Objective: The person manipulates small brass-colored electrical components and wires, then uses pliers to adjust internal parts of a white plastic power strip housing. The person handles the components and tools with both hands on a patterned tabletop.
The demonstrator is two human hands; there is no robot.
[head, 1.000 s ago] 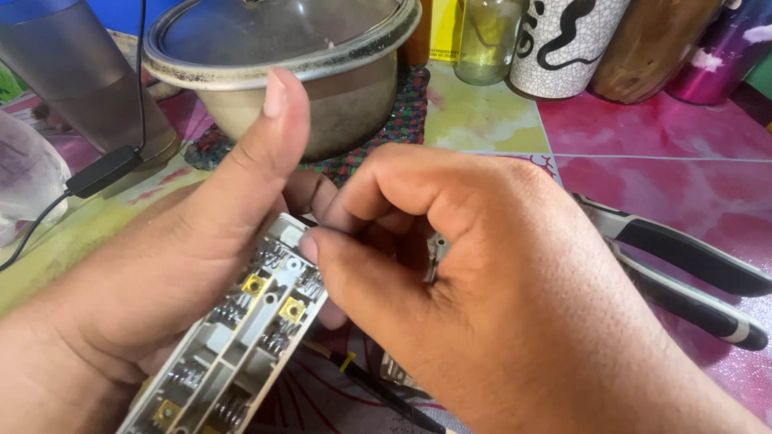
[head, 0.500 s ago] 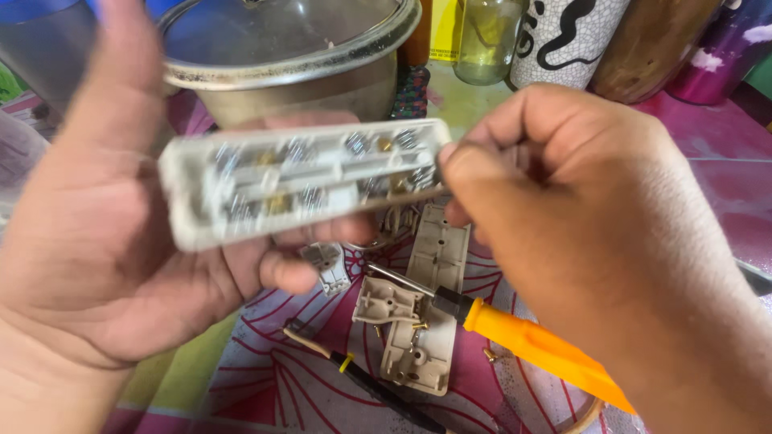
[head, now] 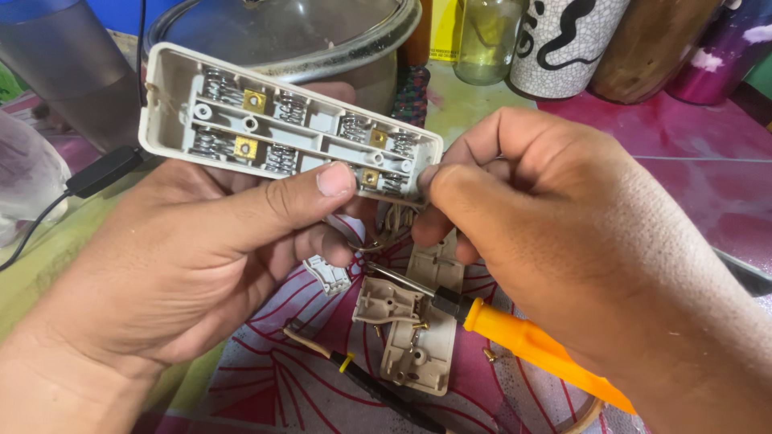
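The opened socket strip housing (head: 289, 128), a pale grey plastic shell with its inner side facing up, shows two rows of coil springs and small brass contacts. It is held up above the worktop (head: 700, 137), its long axis running from upper left down to lower right, the right end slightly lower. The left hand (head: 185, 265) carries it from below, thumb pressed on the near edge and fingers (head: 338, 90) wrapped behind the far edge. The right hand (head: 555, 233) meets the housing's right end, its fingers pinched narrowly together there on thin bent wires (head: 390, 229) hanging under that end. Beneath the housing, on a cloth with a red and white pattern (head: 265, 354), lie a beige cover plate (head: 422, 321) and a smaller white plastic piece (head: 328, 275), with an orange-handled screwdriver (head: 515, 333) resting across the plate. Behind the housing stands a pot with a glass lid (head: 297, 36), and further right along the worktop a glass jar (head: 486, 40) and several bottles. The worktop is glossy, pink to the right of the housing, greenish to the left.
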